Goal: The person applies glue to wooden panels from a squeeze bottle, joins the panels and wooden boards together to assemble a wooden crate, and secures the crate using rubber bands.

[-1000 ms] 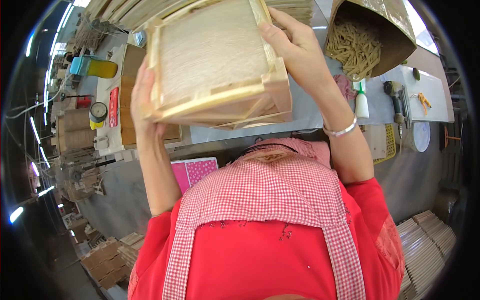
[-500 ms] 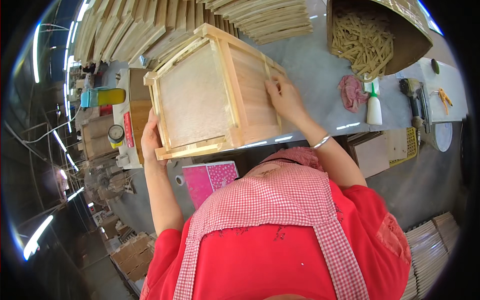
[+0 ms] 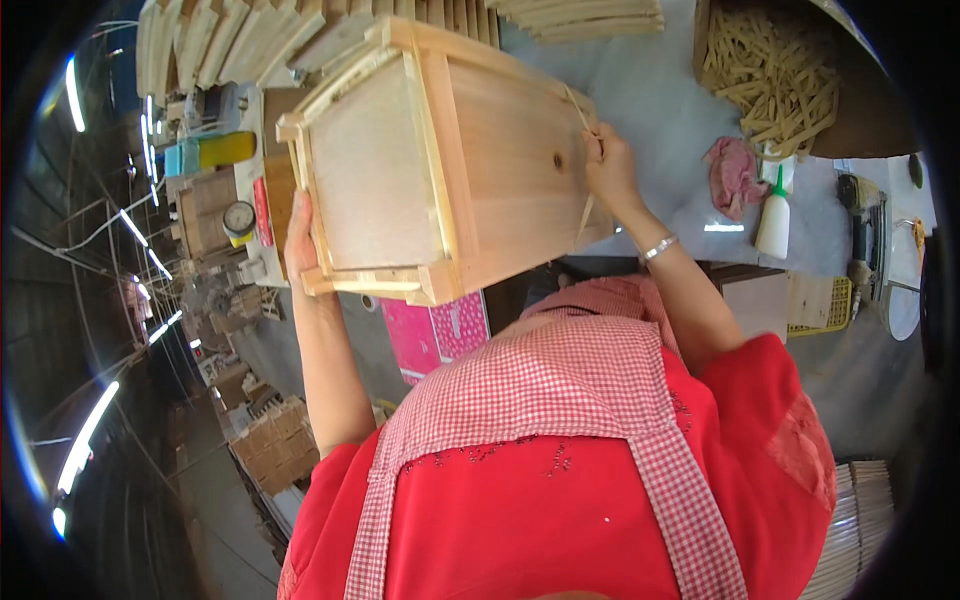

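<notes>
A pale wooden box point(image 3: 510, 170) with raised corner strips and framed ends lies tilted in front of me, one end panel turned to the left. My left hand point(image 3: 301, 245) is closed on the edge of that end, its fingers partly hidden behind the frame. At the box's right end my right hand point(image 3: 614, 175) pinches a thin wooden strip point(image 3: 586, 212). The strip is slightly bent and lies across the side panel near its right edge; whether it touches the panel along its length, I cannot tell.
Stacked wooden pieces point(image 3: 230, 45) line the back of the grey table point(image 3: 665, 100). A carton point(image 3: 870, 110) of thin wooden strips stands at the back right. Nearer are a pink cloth point(image 3: 735, 178), a white glue bottle point(image 3: 773, 225) with a green tip, and a nail gun point(image 3: 866, 225).
The box has turned and its side panel shows more fully. My right hand has moved rightward with the strip, which now bows outward. The whole view has shifted a little.
</notes>
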The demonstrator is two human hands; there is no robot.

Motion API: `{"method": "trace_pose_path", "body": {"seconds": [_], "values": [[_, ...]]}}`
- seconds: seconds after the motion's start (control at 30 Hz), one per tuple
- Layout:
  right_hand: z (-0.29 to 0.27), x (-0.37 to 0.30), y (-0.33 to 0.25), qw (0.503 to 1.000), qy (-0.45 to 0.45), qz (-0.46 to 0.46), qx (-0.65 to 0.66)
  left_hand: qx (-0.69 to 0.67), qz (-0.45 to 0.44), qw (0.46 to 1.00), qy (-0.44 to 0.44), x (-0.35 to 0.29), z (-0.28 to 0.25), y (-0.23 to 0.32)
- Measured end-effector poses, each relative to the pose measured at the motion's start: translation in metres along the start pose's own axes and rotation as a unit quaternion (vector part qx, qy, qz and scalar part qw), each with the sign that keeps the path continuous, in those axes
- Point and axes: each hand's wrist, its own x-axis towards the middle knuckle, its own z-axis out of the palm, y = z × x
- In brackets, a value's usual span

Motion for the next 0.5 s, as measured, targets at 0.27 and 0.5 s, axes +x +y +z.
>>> {"method": "trace_pose_path", "body": {"seconds": [0.27,0.5], "values": [[-0.031,-0.054,0.087,0.986,-0.026,-0.078,-0.147,-0.036,0.021,0.999,-0.030,0.004,0.001,0.004],[-0.033,-0.008,-0.106,0.979,0.040,-0.199,-0.035,-0.082,0.003,0.994,-0.075,0.005,-0.008,-0.004]]}}
